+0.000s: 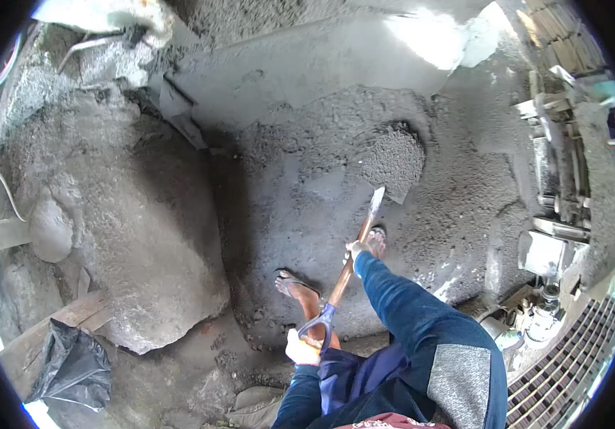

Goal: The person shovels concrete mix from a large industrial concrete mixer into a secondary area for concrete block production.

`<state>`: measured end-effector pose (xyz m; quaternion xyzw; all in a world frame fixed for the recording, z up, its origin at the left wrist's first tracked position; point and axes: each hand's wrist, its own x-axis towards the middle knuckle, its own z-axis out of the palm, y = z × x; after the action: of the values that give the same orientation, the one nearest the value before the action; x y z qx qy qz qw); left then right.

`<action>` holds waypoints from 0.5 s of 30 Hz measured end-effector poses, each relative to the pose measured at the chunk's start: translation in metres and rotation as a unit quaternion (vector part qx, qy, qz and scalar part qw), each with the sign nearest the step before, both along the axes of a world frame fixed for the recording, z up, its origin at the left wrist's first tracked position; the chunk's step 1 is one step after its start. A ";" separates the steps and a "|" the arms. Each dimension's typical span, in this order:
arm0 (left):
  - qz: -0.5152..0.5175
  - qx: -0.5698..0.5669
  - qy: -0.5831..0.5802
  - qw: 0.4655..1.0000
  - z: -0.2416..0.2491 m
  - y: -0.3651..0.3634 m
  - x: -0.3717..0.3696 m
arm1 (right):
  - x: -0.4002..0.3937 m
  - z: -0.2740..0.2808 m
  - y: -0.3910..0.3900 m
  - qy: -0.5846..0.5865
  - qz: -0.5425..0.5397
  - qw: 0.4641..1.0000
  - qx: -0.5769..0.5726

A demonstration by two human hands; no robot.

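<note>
"What takes up the most room?"

"The rough grey floor (271, 222), coated in damp-looking, gritty material. Next comes a huge rounded grey stone-like block (150, 243) on the left, then a smooth grey slab-like surface (286, 68) across the top."

"And the middle-sized things?"

"A rusty-looking slatted metal grating (568, 368) at the lower right, and a crumpled black plastic bag (78, 366) at the lower left, against a brown wooden board (53, 323)."

"Where's the shovel?"

"The long shovel with a brown wooden shaft (341, 286) runs slantwise between the person's body and the middle of the floor. Its blue-violet D-shaped handle (327, 319) is nearest the body; its flat metal blade (401, 195) is farthest out, mostly hidden under a rounded mound of wet, grainy grey mix (395, 159)."

"Do both feet show?"

"Yes, in dark sandals. The left foot (296, 284) is left of the shaft; the right foot (377, 242) is beside it, just beyond the forward hand."

"How are the hands set?"

"The right hand (354, 252), at the end of a dark blue sleeve (404, 300), is closed around the upper-middle of the shaft. The left hand (303, 348) is wrapped on the D-shaped handle, close to the body. Glare washes out its fingers, so I can't tell each one's position."
</note>
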<state>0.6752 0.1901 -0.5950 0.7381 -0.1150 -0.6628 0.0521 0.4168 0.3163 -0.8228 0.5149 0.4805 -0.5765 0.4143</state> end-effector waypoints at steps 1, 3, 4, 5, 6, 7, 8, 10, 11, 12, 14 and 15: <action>-0.008 0.017 0.009 1.000 0.005 0.002 0.010 | 0.002 0.020 0.006 0.018 -0.009 1.000 0.000; -0.040 0.011 0.083 0.996 0.022 0.008 0.027 | -0.001 0.074 0.022 0.036 -0.062 0.997 0.003; -0.033 0.044 0.090 0.994 0.033 0.006 0.028 | -0.008 0.108 0.027 0.049 -0.092 0.995 0.002; -0.029 0.076 0.096 0.992 0.044 0.005 0.027 | -0.018 0.148 0.030 0.077 -0.103 0.991 0.022; -0.055 0.083 0.112 0.989 0.052 0.005 0.026 | -0.027 0.192 0.034 0.104 -0.116 0.987 0.044; -0.068 0.092 0.137 0.984 0.064 0.003 0.022 | -0.035 0.225 0.041 0.131 -0.132 0.980 0.064; -0.069 0.090 0.150 0.982 0.077 0.001 0.013 | -0.040 0.231 0.055 0.164 -0.140 0.975 0.046; -0.055 0.100 0.135 0.984 0.091 -0.012 -0.010 | -0.071 0.313 0.065 0.240 -0.175 0.955 0.026; -0.099 0.076 0.167 0.978 0.118 -0.014 -0.039 | -0.086 0.359 0.069 0.275 -0.193 0.942 0.019; -0.101 0.015 0.191 0.976 0.146 -0.010 -0.078 | -0.104 0.399 0.075 0.304 -0.216 0.928 0.000; -0.135 -0.120 0.261 0.948 0.170 -0.019 -0.139 | -0.151 0.466 0.088 0.374 -0.250 0.891 -0.066; -0.168 -0.191 0.304 0.918 0.172 -0.033 -0.165 | -0.174 0.494 0.096 0.413 -0.261 0.866 -0.110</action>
<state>0.5102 0.1567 -0.4228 0.4466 -0.3408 -0.8197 0.1122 0.2426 0.4127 -0.3285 0.2876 0.3888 -0.8728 0.0663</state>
